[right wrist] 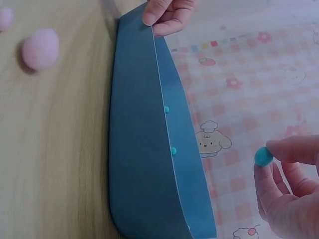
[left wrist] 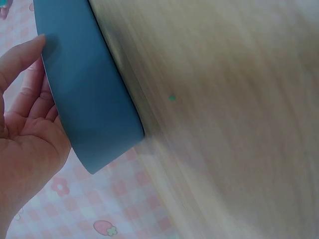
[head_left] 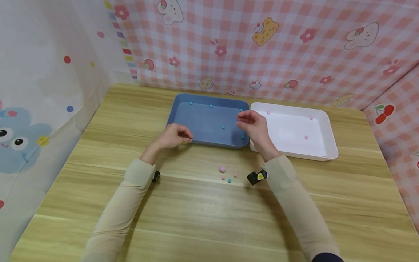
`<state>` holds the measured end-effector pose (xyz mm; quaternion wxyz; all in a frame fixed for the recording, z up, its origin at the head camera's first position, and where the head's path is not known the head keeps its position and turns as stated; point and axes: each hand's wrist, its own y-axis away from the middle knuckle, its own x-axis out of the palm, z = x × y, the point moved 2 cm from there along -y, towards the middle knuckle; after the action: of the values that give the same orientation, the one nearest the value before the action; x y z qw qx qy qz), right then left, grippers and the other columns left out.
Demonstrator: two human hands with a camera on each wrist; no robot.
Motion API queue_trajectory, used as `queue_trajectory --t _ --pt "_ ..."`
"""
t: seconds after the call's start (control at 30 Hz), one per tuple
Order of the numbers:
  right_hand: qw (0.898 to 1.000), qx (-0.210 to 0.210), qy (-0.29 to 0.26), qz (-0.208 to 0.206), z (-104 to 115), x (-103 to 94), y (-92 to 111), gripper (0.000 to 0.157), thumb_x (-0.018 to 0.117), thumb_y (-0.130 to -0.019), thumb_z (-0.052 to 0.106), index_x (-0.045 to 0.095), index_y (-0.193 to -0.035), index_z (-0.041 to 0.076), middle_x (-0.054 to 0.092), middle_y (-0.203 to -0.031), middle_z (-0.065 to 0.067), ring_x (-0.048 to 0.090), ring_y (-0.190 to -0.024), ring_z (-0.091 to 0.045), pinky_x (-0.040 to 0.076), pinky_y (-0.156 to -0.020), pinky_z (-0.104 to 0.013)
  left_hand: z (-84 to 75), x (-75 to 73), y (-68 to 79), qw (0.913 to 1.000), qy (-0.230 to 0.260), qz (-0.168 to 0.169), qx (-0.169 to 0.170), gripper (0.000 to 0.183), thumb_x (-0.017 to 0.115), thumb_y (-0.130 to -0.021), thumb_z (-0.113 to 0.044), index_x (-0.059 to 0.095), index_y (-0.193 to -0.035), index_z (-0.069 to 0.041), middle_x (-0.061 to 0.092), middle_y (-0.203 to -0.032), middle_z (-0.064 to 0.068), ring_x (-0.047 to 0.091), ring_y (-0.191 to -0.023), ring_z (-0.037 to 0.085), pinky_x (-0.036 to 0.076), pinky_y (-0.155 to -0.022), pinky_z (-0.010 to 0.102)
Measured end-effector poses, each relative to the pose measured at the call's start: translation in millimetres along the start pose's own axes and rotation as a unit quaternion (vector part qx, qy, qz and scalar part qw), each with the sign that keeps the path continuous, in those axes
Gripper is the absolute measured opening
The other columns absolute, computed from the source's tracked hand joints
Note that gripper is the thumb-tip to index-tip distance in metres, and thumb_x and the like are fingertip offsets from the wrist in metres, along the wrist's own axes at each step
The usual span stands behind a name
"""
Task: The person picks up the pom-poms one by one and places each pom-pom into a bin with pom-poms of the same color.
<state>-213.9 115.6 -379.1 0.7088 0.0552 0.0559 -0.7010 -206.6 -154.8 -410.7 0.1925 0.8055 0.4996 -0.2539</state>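
Observation:
My right hand (head_left: pixel 253 125) hovers over the right end of the blue tray (head_left: pixel 199 120). Between its thumb and fingertips it pinches a teal pompom (right wrist: pixel 263 156), plain in the right wrist view. My left hand (head_left: pixel 175 136) is at the tray's front left rim, thumb outside and fingers inside, gripping the edge. Several teal pompoms, one of them near the middle (head_left: pixel 223 127), lie in this tray. On the table in front are a larger pink pompom (head_left: pixel 222 169), two small pink ones and a teal pompom (head_left: pixel 229 181).
To the right, a white tray (head_left: pixel 331 140) adjoins the blue one and has several pink pompoms in it, including one near its right side (head_left: pixel 306 137). Both trays stand on a wooden table (head_left: pixel 209 222). A pink checked cloth (head_left: pixel 229 22) hangs behind.

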Motion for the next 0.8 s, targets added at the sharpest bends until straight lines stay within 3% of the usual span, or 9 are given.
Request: queue_trajectory --t 0.17,0.4,0.8 --pt "1.0 0.015 -0.014 -0.017 -1.5 7.5 -9.3 0.026 0.062 -0.082 -0.011 0.058 -0.109 -0.009 0.061 -0.101 -0.014 0.06 -0.091 -0.017 0.05 -0.078 -0.022 -0.8 -0.5 0.0 1.0 0.002 0.001 0.003 0.006 0.069 -0.082 -0.001 0.071 -0.087 0.002 0.069 -0.083 0.009 0.062 -0.078 0.018 0.048 -0.072 0.027" --pt "0.999 0.041 0.007 -0.035 -3.8 12.5 -20.0 0.026 0.064 -0.083 -0.007 0.06 -0.109 -0.007 0.062 -0.099 -0.01 0.059 -0.086 -0.01 0.05 -0.081 -0.024 -0.6 -0.5 0.3 1.0 0.003 0.002 0.006 0.007 0.069 -0.082 -0.001 0.071 -0.088 0.002 0.07 -0.084 0.011 0.062 -0.079 0.02 0.048 -0.073 0.028" --pt "0.997 0.04 -0.005 -0.059 -2.1 13.3 -24.5 0.024 0.067 -0.082 -0.004 0.061 -0.106 -0.005 0.062 -0.095 -0.005 0.058 -0.082 -0.007 0.049 -0.08 -0.022 -1.2 -0.4 1.0 1.0 0.0 0.0 0.005 0.007 0.069 -0.082 -0.001 0.071 -0.088 0.002 0.07 -0.084 0.011 0.063 -0.08 0.02 0.048 -0.074 0.028"
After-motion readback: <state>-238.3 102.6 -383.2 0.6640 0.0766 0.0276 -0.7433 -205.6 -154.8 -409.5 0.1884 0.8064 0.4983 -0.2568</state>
